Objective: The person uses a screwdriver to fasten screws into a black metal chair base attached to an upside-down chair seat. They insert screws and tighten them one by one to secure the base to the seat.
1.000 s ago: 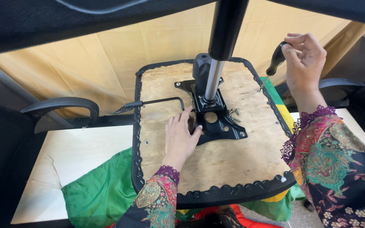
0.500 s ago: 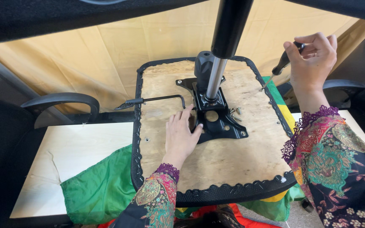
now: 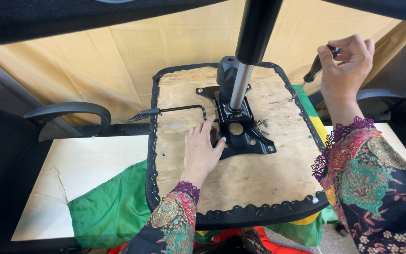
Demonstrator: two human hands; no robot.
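The seat base (image 3: 240, 183) lies upside down on the table (image 3: 95, 174), over a cloth (image 3: 113, 207). The bracket (image 3: 240, 131) sits at its centre, loose screws (image 3: 261, 124) just to its right.

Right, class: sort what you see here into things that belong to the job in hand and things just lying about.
In use:
- left hand flat on the upturned seat base
- black metal bracket with gas cylinder
- screwdriver in right hand
- loose screws

Lying about:
- green cloth
- pale tabletop
- black armrest
- tan backdrop
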